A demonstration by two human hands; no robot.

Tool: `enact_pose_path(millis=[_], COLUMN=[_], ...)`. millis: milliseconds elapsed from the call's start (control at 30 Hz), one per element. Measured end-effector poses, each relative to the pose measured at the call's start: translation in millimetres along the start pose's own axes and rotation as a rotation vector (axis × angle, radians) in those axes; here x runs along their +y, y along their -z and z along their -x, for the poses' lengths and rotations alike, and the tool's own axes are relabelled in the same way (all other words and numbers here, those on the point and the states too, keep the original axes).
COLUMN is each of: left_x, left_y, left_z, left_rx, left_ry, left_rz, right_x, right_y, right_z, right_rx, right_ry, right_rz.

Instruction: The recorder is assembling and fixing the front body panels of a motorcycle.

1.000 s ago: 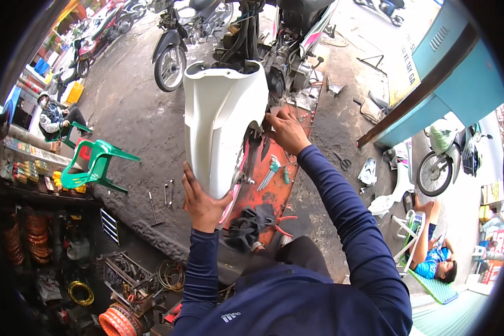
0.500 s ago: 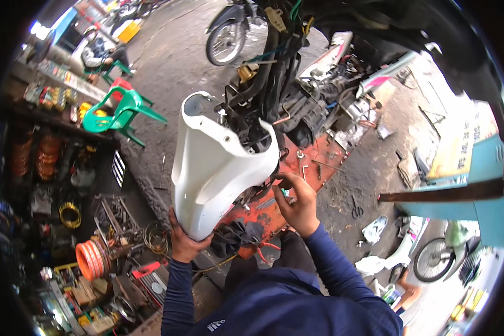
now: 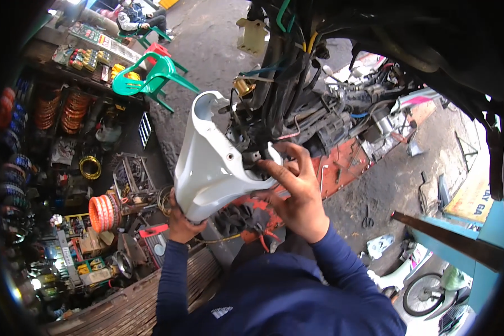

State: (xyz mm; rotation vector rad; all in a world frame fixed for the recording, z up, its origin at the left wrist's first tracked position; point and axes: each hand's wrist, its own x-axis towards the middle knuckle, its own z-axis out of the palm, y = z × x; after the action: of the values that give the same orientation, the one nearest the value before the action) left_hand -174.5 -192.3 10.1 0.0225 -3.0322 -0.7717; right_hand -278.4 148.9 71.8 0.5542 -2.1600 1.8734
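A white motorbike front cover [image 3: 213, 168] stands tilted before me, its hollow top toward the stripped bike. Around its narrow lower end my left hand [image 3: 185, 224] is closed, fingers partly hidden behind it. My right hand [image 3: 299, 199] grips the cover's right upper edge with bent fingers; one finger reaches over the rim toward the opening, and the thumb side is partly hidden. Black cables and wiring [image 3: 274, 95] hang just beyond the cover. A brass-coloured cylindrical part [image 3: 243, 87] sits among them.
The stripped motorbike body [image 3: 341, 106] lies past the wiring over an orange-red lift platform [image 3: 341, 168]. Left are a green plastic chair [image 3: 161, 73], stocked shelves and an orange coil [image 3: 103, 213]. A brown beam [image 3: 448, 238] juts in at right. A seated person [image 3: 137, 19] is far left.
My right hand has moved up from below the cover's right side to its upper edge. The cover is tilted more, its lower end raised. My view has swung, shifting the surroundings.
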Motion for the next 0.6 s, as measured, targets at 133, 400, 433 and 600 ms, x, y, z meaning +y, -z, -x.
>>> enact_pose_path(millis=[133,400,433,600], left_x=[-11.2,-12.2,-14.5,-21.2], left_y=[-2.5,-13.8,-16.9,-26.8], left_z=[-10.6,-0.2,6.5,7.5], left_rx=[0.076,0.109,0.115,0.13], left_ry=[-0.015,-0.079,-0.065,-0.037], left_rz=[-0.112,-0.102,-0.092,-0.003], right_x=[0.7,-11.6,-16.4,-25.8], right_y=[2.2,12.9,16.5,15.8], right_z=[3.0,-6.3,-9.3,-26.8], right_rx=[-0.012,-0.087,-0.112,-0.057], right_ry=[-0.041,-0.057,0.029,0.43], right_rz=[0.03,0.101,0.291,0.612])
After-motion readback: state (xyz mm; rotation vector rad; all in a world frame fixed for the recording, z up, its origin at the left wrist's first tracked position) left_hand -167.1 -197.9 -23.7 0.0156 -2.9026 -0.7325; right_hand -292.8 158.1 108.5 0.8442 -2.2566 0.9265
